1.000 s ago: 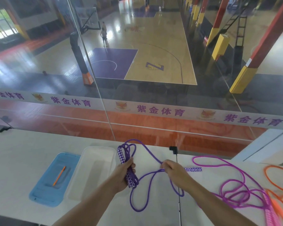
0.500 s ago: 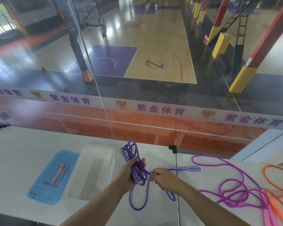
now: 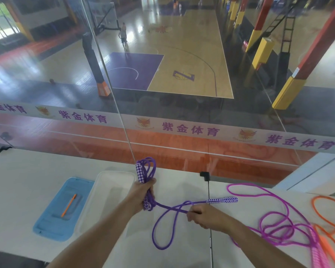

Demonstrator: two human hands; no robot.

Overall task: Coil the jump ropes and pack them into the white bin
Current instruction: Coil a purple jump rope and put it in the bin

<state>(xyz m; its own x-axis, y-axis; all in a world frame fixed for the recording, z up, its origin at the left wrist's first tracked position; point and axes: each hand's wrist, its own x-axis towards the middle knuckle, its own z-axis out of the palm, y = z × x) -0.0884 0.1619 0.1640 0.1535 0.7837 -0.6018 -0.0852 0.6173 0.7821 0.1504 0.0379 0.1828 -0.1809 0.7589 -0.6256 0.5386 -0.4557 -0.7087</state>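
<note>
My left hand (image 3: 141, 196) grips a bundle of purple jump rope (image 3: 159, 225) loops together with one checkered handle that sticks up above the fist. My right hand (image 3: 203, 216) pinches the same rope's loose strand, pulled out to the right. The other checkered handle (image 3: 221, 200) lies flat on the table beyond my right hand. A slack loop hangs down between my hands. The white bin (image 3: 108, 192) stands just left of my left hand, with nothing seen inside.
A blue lid (image 3: 54, 219) with an orange pen (image 3: 69, 205) lies left of the bin. A magenta rope (image 3: 275, 223) and an orange rope (image 3: 329, 219) sprawl on the table at right. A glass wall runs along the table's far edge.
My right hand has drawn away to the right along the strand, after meeting my left hand. The bundle in my left hand holds more loops.
</note>
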